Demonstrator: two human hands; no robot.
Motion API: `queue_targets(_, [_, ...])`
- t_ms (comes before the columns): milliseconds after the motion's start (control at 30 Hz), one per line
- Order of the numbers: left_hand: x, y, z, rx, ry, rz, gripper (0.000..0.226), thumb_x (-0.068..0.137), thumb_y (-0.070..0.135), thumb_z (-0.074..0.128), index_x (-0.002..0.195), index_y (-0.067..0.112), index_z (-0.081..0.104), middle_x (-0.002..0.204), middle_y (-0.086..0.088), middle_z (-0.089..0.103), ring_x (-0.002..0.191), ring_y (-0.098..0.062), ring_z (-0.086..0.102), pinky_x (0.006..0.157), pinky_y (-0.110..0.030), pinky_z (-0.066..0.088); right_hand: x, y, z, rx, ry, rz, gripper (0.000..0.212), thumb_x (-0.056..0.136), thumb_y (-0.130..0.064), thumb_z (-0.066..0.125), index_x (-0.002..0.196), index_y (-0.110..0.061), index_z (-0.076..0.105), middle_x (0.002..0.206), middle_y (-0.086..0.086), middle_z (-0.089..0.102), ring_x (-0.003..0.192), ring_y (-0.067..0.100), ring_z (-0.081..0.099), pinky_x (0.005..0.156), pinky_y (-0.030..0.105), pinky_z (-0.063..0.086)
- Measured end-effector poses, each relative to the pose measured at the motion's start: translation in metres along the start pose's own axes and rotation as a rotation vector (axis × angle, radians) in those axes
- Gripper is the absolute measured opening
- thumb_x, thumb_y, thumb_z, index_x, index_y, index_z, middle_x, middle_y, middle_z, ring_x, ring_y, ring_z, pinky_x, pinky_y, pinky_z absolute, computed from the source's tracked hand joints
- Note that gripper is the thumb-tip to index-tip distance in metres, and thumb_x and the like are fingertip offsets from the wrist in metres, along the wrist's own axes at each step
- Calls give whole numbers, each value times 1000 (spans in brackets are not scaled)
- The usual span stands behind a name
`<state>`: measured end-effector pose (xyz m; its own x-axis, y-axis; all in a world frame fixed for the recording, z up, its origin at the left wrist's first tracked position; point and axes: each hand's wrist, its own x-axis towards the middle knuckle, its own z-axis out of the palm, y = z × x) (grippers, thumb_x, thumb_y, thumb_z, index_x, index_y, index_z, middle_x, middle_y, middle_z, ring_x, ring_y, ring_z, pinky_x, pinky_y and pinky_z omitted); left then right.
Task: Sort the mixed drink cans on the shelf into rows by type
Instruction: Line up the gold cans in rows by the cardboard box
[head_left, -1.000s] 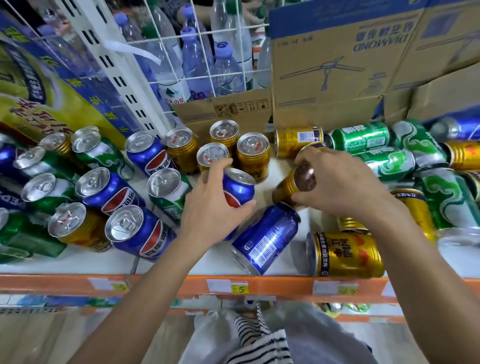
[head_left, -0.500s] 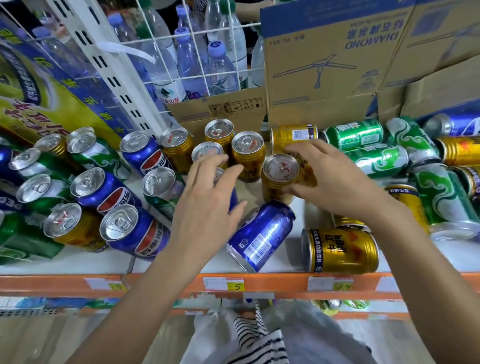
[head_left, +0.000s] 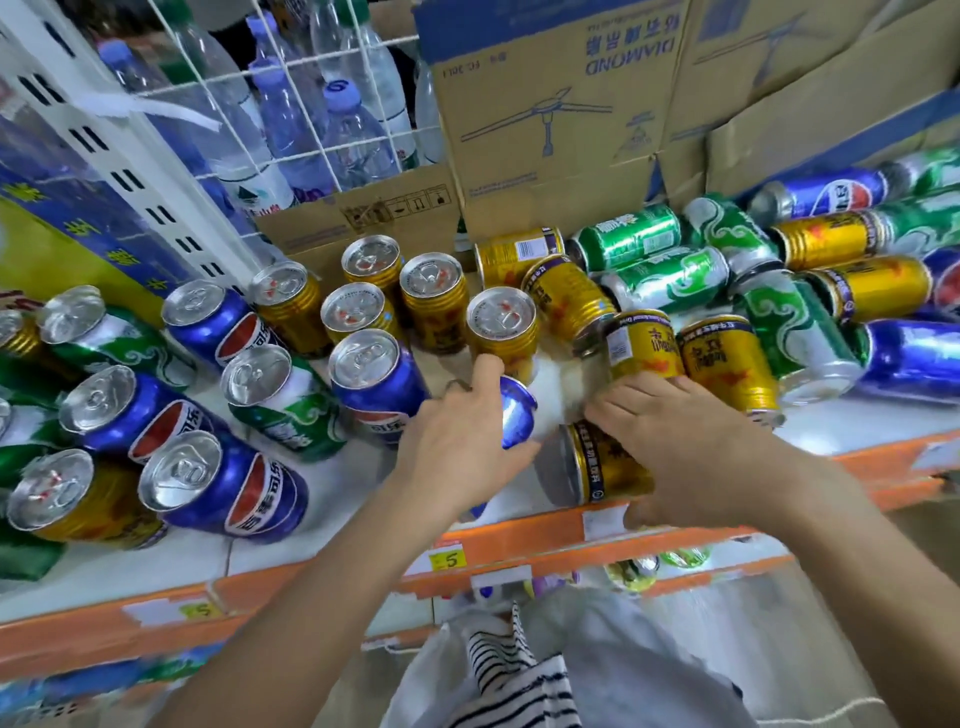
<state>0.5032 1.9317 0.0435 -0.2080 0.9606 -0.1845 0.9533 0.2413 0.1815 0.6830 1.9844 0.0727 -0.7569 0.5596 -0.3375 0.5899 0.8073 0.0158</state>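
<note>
Near the shelf's (head_left: 332, 551) front edge, the left hand (head_left: 460, 447) wraps its fingers around a lying blue can (head_left: 517, 418); the right hand (head_left: 685, 457) lies flat, fingers spread, over a lying gold can (head_left: 597, 465). Behind a wire rack (head_left: 291, 130), water bottles (head_left: 343, 140) stand beside cardboard boxes (head_left: 545, 114).

"DIAMOND", printed upside down in blue, on the tall brown cardboard box (head_left: 550, 119) behind the cans, with Chinese characters beside it and small code "FC 30L1" near its upper left. Round red, white and blue Pepsi emblem with Chinese characters on the upright blue aluminium cans (head_left: 228, 486). Handwritten "5" on the yellow price tag (head_left: 451, 560) on the orange shelf edge (head_left: 311, 577). Other print too blurred to read
</note>
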Motion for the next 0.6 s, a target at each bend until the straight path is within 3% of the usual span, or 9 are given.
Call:
queue_targets(133, [-5, -8, 5, -103, 26, 26, 72, 79, 57, 61, 132, 29, 21, 127, -7, 54, 108, -33, 55, 83, -38, 40, -2, -9, 11, -57, 88, 61, 75, 83, -35, 59, 145, -27, 18, 143, -7, 33, 133, 17, 26, 107, 30, 24])
queue_targets(267, [-15, -17, 4, -257, 72, 44, 87, 75, 54, 67, 142, 30, 17, 138, -2, 48, 119, -30, 49, 93, -37, 38, 0, -11, 6, -65, 82, 68, 74, 80, -41, 60, 144, -27, 24, 136, -3, 40, 127, 21, 34, 105, 33, 28])
queue_targets(400, [-34, -29, 4, -439, 167, 87, 89, 73, 47, 71, 146, 31, 21, 143, 3, 39, 128, -21, 39, 101, -35, 35, 5, -27, -8, -41, 51, 89, 84, 80, -49, 60, 147, -23, 18, 137, 2, 37, 124, 26, 42, 101, 38, 35])
queue_targets(600, [-52, -46, 2, -517, 357, 177, 80, 66, 37, 81, 136, 25, 43, 131, 5, 49, 118, -8, 41, 90, -13, 28, 19, -39, -29, -63, 9, 136, 89, 77, -44, 65, 148, -23, 15, 139, 6, 34, 126, 30, 41, 92, 45, 42])
